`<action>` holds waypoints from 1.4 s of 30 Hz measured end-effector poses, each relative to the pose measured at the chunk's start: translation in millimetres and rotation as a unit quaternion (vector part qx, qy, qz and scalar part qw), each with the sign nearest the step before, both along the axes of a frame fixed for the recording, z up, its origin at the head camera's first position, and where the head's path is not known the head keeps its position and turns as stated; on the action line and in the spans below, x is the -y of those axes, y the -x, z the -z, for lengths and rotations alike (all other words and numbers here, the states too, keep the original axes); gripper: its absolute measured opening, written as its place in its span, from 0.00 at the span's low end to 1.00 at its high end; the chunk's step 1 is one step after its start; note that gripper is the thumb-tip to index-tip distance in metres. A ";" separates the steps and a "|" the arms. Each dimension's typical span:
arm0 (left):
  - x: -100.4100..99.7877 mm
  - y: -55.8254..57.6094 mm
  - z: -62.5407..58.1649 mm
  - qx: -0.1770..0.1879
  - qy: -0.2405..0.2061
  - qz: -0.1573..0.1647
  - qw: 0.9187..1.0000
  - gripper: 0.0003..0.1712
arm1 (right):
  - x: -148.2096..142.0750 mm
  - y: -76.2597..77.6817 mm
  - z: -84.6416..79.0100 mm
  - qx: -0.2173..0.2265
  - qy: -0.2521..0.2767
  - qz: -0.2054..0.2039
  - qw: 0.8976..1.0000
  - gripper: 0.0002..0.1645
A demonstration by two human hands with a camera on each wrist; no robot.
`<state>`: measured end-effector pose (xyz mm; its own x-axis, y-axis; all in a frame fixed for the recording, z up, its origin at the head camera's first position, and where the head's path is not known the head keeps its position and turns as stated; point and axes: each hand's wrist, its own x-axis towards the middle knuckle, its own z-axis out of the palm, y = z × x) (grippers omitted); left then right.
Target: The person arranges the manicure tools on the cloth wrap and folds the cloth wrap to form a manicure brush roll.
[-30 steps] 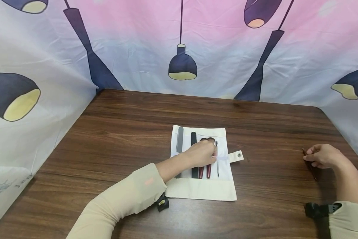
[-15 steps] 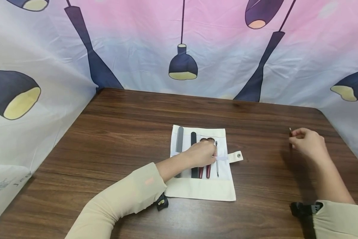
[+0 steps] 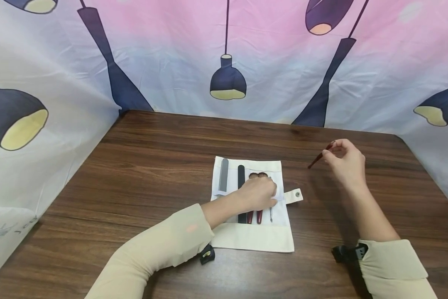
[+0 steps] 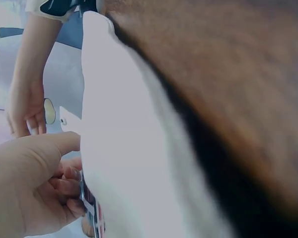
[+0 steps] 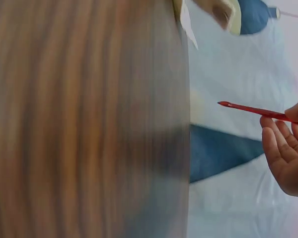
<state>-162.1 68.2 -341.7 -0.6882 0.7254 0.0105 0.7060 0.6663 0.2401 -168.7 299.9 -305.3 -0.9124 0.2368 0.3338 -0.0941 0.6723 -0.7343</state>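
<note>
A cream cloth tool pouch (image 3: 251,238) lies unrolled on the table in the head view. Tucked under its pale elastic band (image 3: 279,197) are a grey nail file (image 3: 224,175), a black file (image 3: 241,176), two red-handled brushes (image 3: 259,216) and a thin metal tool (image 3: 271,214). My left hand (image 3: 256,194) covers the middle of the brushes and metal tool, its fingers curled at the band; the fingertips are partly hidden. Right of the pouch and above the table, my right hand (image 3: 348,168) pinches a slim dark-red tool with a narrow tip (image 5: 248,108) between thumb and fingers.
The dark wooden table (image 3: 164,166) reaches back to a curtain (image 3: 179,74) printed with lamps. A snap tab (image 3: 294,195) sticks out from the pouch's right side. Black wrist straps (image 3: 348,253) sit at both cuffs.
My right hand has lifted the red tool off the table's right side and carried it left toward the pouch. My left hand has shifted slightly right, over the metal tool.
</note>
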 end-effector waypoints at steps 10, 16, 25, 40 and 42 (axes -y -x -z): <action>-4.0 1.1 -0.8 0.002 0.005 -0.007 1.000 0.14 | 29.3 13.7 9.2 0.044 0.197 -0.156 0.967 0.09; -4.3 2.7 0.5 0.001 -0.002 -0.007 1.000 0.07 | 35.5 18.6 15.5 0.096 0.174 -0.188 0.962 0.13; -0.7 3.3 -0.2 0.009 -0.021 -0.001 1.000 0.06 | 43.9 22.3 20.1 0.172 0.141 -0.218 0.950 0.19; 0.3 3.8 -1.7 0.002 -0.026 -0.004 1.000 0.07 | 50.2 24.7 25.1 0.269 0.144 -0.245 0.920 0.21; -0.2 4.0 -1.4 0.005 -0.027 -0.005 1.000 0.07 | 49.8 23.8 24.9 0.282 0.131 -0.254 0.916 0.21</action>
<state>-166.1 68.4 -340.4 -0.6962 0.7167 0.0422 0.6962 0.6596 0.2831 -192.5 250.0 -330.2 -0.9372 -0.2607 -0.2317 0.0980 0.4406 -0.8923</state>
